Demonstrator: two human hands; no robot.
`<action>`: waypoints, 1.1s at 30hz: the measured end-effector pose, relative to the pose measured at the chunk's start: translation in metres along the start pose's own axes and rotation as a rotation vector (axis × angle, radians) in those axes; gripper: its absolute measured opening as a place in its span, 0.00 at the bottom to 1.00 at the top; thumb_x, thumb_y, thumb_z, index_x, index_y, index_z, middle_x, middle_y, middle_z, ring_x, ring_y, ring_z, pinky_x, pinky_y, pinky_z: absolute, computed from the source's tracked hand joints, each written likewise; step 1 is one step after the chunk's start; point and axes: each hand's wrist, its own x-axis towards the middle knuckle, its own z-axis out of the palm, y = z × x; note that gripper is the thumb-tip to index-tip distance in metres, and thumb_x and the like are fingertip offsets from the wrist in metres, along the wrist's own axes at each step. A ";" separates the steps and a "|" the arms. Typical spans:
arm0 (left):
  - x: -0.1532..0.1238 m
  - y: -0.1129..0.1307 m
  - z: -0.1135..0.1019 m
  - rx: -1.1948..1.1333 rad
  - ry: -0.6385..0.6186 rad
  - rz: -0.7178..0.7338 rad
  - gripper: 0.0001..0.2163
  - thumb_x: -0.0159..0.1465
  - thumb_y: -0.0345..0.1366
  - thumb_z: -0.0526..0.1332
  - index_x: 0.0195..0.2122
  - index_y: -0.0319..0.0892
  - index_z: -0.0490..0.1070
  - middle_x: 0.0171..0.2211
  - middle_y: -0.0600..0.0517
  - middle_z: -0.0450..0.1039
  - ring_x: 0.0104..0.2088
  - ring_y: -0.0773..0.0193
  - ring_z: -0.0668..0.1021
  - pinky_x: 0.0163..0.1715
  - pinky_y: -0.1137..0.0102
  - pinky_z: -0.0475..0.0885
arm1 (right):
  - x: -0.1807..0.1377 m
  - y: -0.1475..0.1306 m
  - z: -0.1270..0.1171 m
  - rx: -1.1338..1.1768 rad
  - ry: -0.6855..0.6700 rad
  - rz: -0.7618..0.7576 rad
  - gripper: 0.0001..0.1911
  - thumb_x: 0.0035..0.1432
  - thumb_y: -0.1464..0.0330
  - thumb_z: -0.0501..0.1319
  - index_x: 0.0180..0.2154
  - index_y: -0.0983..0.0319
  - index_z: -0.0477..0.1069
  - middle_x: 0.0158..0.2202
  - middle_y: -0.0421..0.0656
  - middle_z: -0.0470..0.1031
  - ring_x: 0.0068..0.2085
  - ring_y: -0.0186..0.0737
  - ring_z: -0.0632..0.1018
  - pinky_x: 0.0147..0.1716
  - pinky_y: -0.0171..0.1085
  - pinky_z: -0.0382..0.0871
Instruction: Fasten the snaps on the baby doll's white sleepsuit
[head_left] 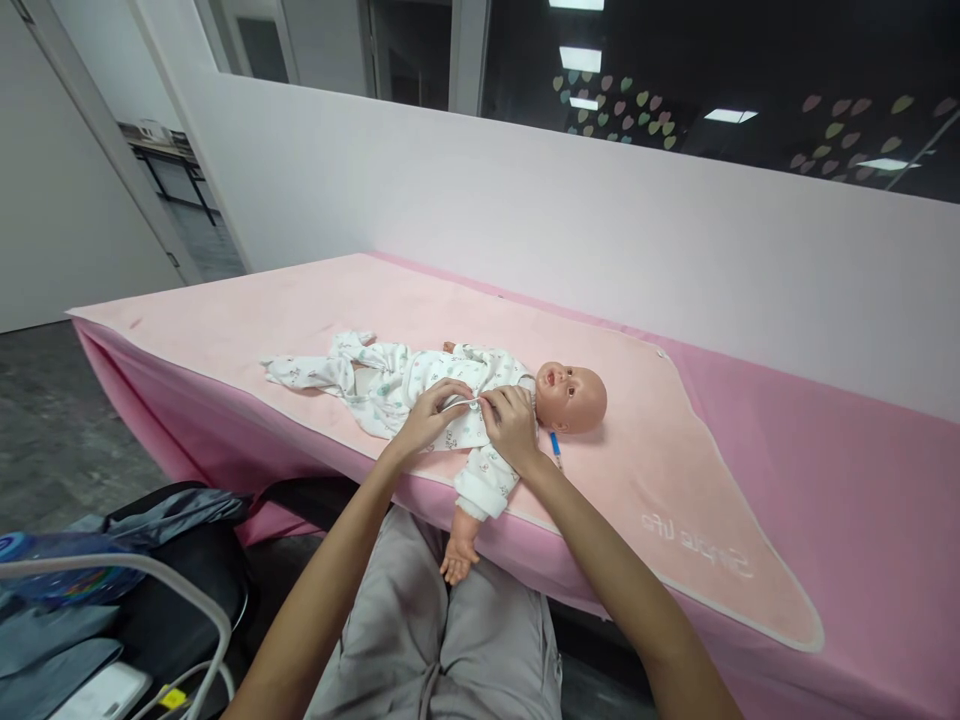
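Sitting in grey trousers [442,640] beside a black bag [187,570]. Pinching the chest of a white sleepsuit [401,380] with left hand [429,418] and right hand [511,425], both clamping the fabric, close together. Bending over a baby doll [574,397] lying face-up near the edge of a pink blanket [675,470], head pointing right, one arm dangling off, blue stick [555,446] beside its neck. Facing a white wall [525,220].

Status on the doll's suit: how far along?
Done: the doll lies face up on the pink blanket, near arm in its sleeve. In hand: the left hand and right hand pinch the suit front at the chest. Left: the leg end lies crumpled; whether it is fastened cannot be told. A blue pen-like item beside the neck lies untouched.
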 end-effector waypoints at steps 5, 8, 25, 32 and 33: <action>0.000 0.000 0.001 0.008 0.020 -0.005 0.09 0.61 0.41 0.59 0.35 0.43 0.73 0.41 0.48 0.70 0.45 0.59 0.72 0.47 0.66 0.66 | 0.002 -0.001 -0.003 0.031 -0.010 -0.010 0.06 0.59 0.66 0.56 0.36 0.60 0.70 0.34 0.42 0.73 0.37 0.39 0.69 0.41 0.39 0.59; 0.000 -0.002 0.002 0.030 0.037 -0.019 0.09 0.61 0.41 0.59 0.34 0.42 0.73 0.42 0.47 0.69 0.45 0.59 0.72 0.48 0.65 0.66 | 0.002 -0.001 -0.004 0.033 -0.021 -0.004 0.06 0.58 0.66 0.57 0.37 0.60 0.70 0.35 0.43 0.73 0.39 0.40 0.70 0.42 0.40 0.59; -0.005 0.012 -0.020 0.076 0.055 -0.219 0.12 0.60 0.42 0.57 0.37 0.39 0.74 0.37 0.48 0.75 0.39 0.58 0.76 0.40 0.67 0.70 | 0.002 0.002 -0.008 -0.042 -0.083 -0.048 0.12 0.54 0.67 0.58 0.41 0.61 0.70 0.40 0.46 0.71 0.42 0.44 0.69 0.44 0.43 0.57; -0.031 0.007 -0.034 0.263 -0.004 -0.048 0.14 0.59 0.42 0.59 0.43 0.42 0.72 0.45 0.47 0.73 0.45 0.57 0.74 0.44 0.66 0.70 | 0.026 -0.014 0.009 0.016 -0.196 -0.255 0.06 0.54 0.67 0.57 0.34 0.60 0.69 0.38 0.43 0.73 0.43 0.41 0.70 0.55 0.48 0.49; -0.032 0.006 -0.032 0.287 0.028 -0.038 0.13 0.59 0.41 0.58 0.43 0.43 0.72 0.43 0.47 0.73 0.44 0.58 0.75 0.44 0.66 0.69 | 0.028 -0.016 0.013 0.029 -0.205 -0.255 0.04 0.55 0.67 0.57 0.32 0.60 0.69 0.35 0.42 0.73 0.41 0.40 0.70 0.55 0.47 0.51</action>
